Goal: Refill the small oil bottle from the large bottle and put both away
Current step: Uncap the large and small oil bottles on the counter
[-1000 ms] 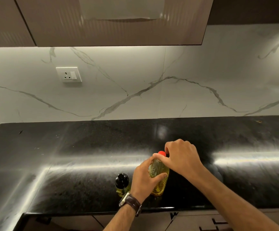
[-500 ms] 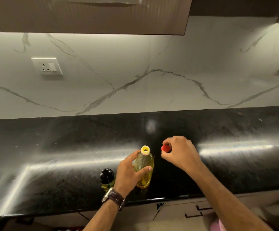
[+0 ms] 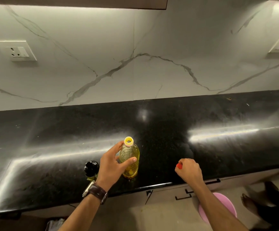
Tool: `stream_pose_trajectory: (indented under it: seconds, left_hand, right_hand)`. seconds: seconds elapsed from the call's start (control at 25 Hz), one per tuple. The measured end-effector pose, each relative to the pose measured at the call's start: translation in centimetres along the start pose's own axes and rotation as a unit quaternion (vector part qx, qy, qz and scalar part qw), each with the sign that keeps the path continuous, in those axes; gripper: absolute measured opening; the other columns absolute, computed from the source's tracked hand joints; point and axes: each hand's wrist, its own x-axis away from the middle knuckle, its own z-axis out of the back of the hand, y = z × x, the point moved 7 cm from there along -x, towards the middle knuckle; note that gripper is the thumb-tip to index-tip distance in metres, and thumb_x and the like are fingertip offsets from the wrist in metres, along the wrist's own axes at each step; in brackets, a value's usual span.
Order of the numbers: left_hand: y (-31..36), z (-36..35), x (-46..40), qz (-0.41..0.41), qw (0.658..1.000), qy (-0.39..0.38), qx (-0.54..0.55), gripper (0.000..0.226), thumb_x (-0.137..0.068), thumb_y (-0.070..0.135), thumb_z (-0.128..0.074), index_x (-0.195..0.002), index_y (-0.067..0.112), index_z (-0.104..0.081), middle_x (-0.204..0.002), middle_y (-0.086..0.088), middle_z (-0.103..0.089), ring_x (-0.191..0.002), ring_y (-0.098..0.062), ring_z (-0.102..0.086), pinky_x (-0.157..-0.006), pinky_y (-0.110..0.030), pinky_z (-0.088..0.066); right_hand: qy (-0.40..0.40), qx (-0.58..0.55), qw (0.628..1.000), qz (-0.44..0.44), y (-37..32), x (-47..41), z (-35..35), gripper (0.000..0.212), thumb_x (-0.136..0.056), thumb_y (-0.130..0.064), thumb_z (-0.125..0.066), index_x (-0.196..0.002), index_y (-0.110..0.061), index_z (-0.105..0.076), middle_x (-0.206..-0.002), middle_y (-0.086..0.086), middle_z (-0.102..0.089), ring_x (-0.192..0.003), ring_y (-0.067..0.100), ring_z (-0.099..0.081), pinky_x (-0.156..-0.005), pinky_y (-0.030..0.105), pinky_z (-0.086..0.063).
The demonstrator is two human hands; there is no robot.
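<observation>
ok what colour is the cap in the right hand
Red: the cap pinched in the right hand shows best in the head view.

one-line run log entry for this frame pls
step: large bottle uncapped | left hand: grips large bottle, upright on counter | right hand: holds red cap | small bottle: capped, untouched

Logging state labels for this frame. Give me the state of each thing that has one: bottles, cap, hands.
large bottle: upright on the countertop, uncapped, partly full of yellow oil
red cap: off the bottle, pinched in the right hand
small bottle: upright, black top on
left hand: grips the large bottle
right hand: curled round the cap, low over the counter's front edge
</observation>
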Motion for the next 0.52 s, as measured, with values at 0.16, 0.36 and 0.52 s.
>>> stream_pose_trajectory:
  seconds: [0.16,0.36,0.52]
  left_hand:
    - [0.2,-0.1,-0.1,-0.001,1.0,-0.002,0.018,0.073,-0.074,0.032,-0.091,-0.139,0.02,-0.062,-0.125,0.005,-0.073,-0.113,-0.009,-0.072,-0.089,-0.04,-0.064]
    - [0.3,0.0,0.0,-0.018,1.0,-0.002,-0.019,0.078,-0.076,0.053,-0.088,-0.142,0.027,-0.058,-0.13,0.007,-0.069,-0.113,-0.009,-0.071,-0.086,-0.041,-0.065]
    - [1.6,0.9,1.3,-0.021,0.995,0.052,-0.085,0.095,-0.077,0.073,-0.074,-0.154,0.028,-0.041,-0.152,0.008,-0.051,-0.137,-0.009,-0.053,-0.102,-0.033,-0.053]
  right_hand:
    - [-0.007,0.0,1.0,0.025,2.1,-1.0,-2.3,0.016,-0.092,-0.033,-0.071,-0.078,-0.027,-0.065,-0.092,0.001,-0.067,-0.084,0.022,-0.069,-0.077,0.038,-0.061]
    - [0.004,-0.015,0.999,0.03,2.9,-1.4,-3.4,0.039,-0.097,-0.039,-0.074,-0.132,-0.022,-0.071,-0.123,0.006,-0.065,-0.109,0.027,-0.069,-0.09,0.035,-0.057]
    - [0.055,-0.048,0.997,0.027,2.0,0.8,-2.4,0.052,-0.098,-0.039,-0.072,-0.143,-0.014,-0.061,-0.132,0.01,-0.061,-0.111,0.029,-0.068,-0.088,0.037,-0.053]
